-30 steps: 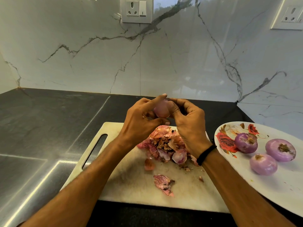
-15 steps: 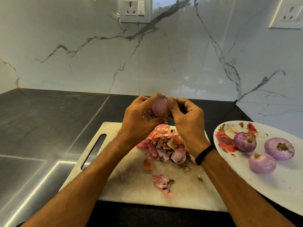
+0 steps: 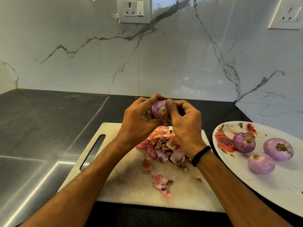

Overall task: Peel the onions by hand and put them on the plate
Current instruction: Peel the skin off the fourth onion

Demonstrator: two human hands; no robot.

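A small purple onion (image 3: 159, 110) is held in the air above the far end of the white cutting board (image 3: 124, 182), its root end facing me. My left hand (image 3: 139, 122) grips it from the left with fingers curled round it. My right hand (image 3: 185, 123) holds it from the right, thumb pressed against its side. Below the hands lies a pile of onion skins (image 3: 164, 145). To the right, a white plate (image 3: 270, 190) with a rose pattern carries three peeled onions (image 3: 244, 142), (image 3: 278, 149), (image 3: 261, 163).
Loose skin pieces (image 3: 161, 184) lie on the board nearer me. The board rests on a dark countertop (image 3: 41, 128) in front of a white marble wall with two sockets (image 3: 134, 9). The plate sits right beside the board's right edge.
The onion has been turned in my hands, so its root end now faces me. Both hands stay in about the same place above the board.
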